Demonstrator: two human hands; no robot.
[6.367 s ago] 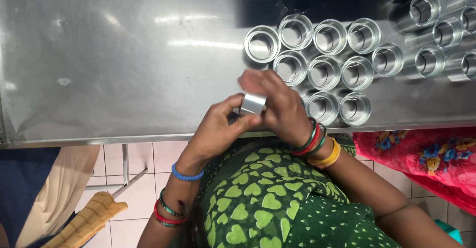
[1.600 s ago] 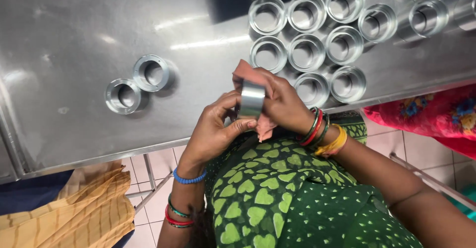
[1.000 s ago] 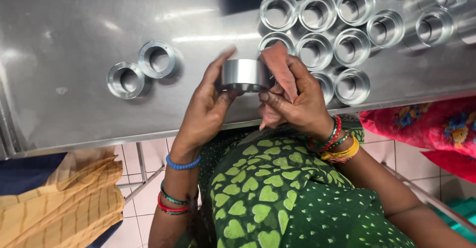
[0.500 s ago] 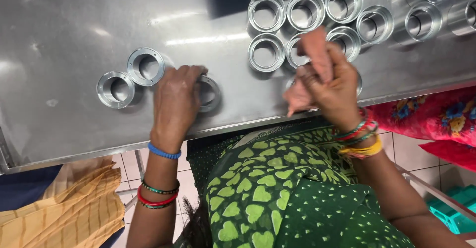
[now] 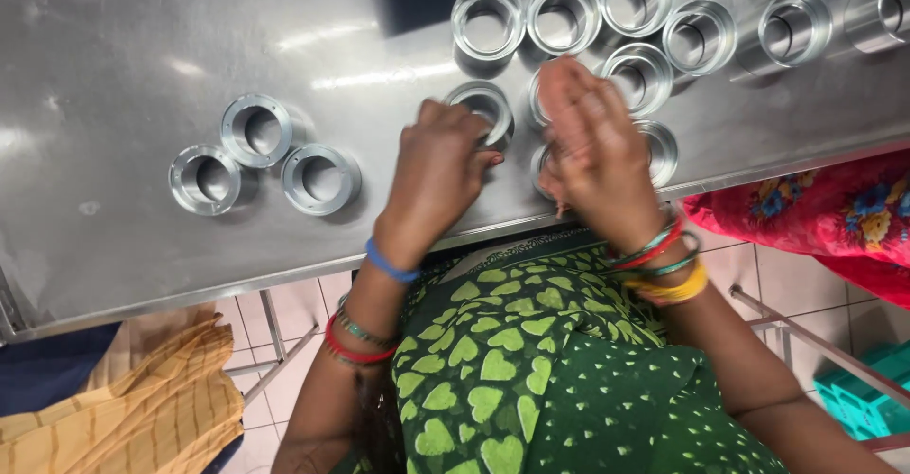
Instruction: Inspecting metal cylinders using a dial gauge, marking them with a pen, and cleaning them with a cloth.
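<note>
Steel table [image 5: 114, 47] carries metal rings: left hand [image 5: 438, 166] closes its fingers on a ring [image 5: 482, 109] at its one o'clock, pickup apparently under way, while right hand [image 5: 595, 147] hovers, fingers together.

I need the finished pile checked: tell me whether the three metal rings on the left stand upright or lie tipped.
Upright. All three rings sit flat on the steel table with their round bores facing up at the camera; none lies on its side.

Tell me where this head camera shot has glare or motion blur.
Head view: white glare streaks cross the steel table left of the metal rings; the right hand is smeared by motion blur; the left hand, touching one ring, is sharper.
</note>
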